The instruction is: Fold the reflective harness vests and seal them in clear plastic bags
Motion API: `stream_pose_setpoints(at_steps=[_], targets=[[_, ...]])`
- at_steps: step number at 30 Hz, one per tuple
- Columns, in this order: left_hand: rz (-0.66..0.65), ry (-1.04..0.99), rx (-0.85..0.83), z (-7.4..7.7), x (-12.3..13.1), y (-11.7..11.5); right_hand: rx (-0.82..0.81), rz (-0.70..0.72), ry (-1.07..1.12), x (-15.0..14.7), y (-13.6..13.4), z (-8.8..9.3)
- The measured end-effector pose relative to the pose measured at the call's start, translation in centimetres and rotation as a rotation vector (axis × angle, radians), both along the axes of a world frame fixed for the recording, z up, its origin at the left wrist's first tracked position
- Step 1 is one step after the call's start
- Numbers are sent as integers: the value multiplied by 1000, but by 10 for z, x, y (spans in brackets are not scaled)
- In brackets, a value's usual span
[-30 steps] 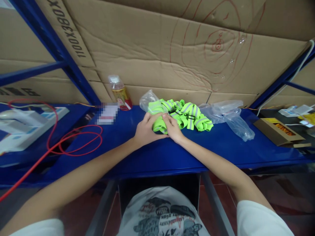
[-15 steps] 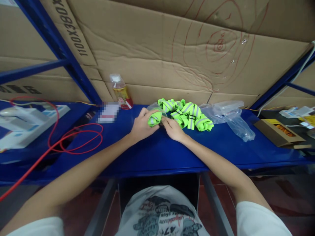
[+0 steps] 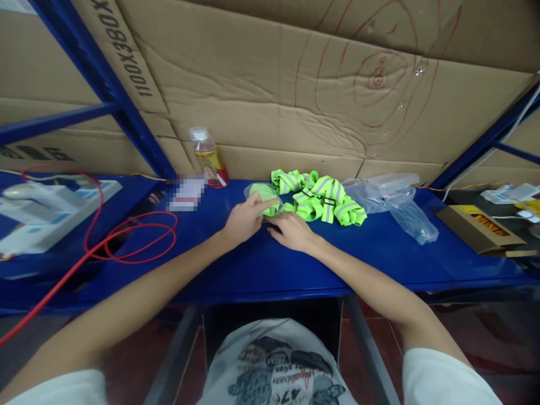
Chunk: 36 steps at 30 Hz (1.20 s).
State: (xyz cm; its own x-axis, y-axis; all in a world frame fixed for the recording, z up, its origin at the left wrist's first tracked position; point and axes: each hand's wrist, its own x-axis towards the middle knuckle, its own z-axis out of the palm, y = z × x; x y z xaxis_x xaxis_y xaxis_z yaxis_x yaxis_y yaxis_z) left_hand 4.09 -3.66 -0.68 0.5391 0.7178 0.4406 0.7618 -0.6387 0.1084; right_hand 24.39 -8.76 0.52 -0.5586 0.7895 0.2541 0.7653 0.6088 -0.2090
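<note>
A rolled neon-green reflective strap (image 3: 266,192) is inside a small clear plastic bag (image 3: 250,189) on the blue table. My left hand (image 3: 244,221) is closed on the near left side of this bagged strap, its index finger laid across the top. My right hand (image 3: 295,230) is at the bag's near right edge, fingers curled on the plastic, the fingertips partly hidden. Just behind and to the right lies a pile of more neon-green reflective straps (image 3: 327,194) with silver stripes and black buckles.
Clear plastic bags (image 3: 400,197) lie right of the pile. A bottle (image 3: 208,160) with a yellow-and-red label and a blurred-out card (image 3: 187,194) stand at the back left. Looped red cable (image 3: 139,239) lies at left, an open cardboard box (image 3: 476,228) at right. Cardboard (image 3: 236,84) walls the back.
The rolled strap has moved from within my left fingers to lying lower in the clear bag. My left hand has shifted slightly left, and my right hand has turned palm-down over the bag's edge.
</note>
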Motion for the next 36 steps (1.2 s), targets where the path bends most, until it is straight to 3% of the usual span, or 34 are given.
stream_pose_setpoints(at_steps=[5, 8, 11, 14, 21, 31, 36], targets=[[-22, -34, -47, -2, -7, 9, 0, 15, -11, -3, -3, -3], [-94, -76, -83, -3, -11, 14, -14, -78, 86, 2, 0, 0], [-180, -151, -120, -2, -15, 17, 119, -188, 235, 13, 5, 7], [-275, -209, -182, 3, -19, 18, 221, -160, 335, 24, 11, 10], [-381, -165, -280, 12, -18, 13, -36, -119, 410, 25, 26, -7], [-365, -308, -162, 0, -7, 9, -31, -184, 658, 18, 33, -18], [-388, -306, -186, 4, -9, 12, 22, -102, 563, 21, 32, -16]])
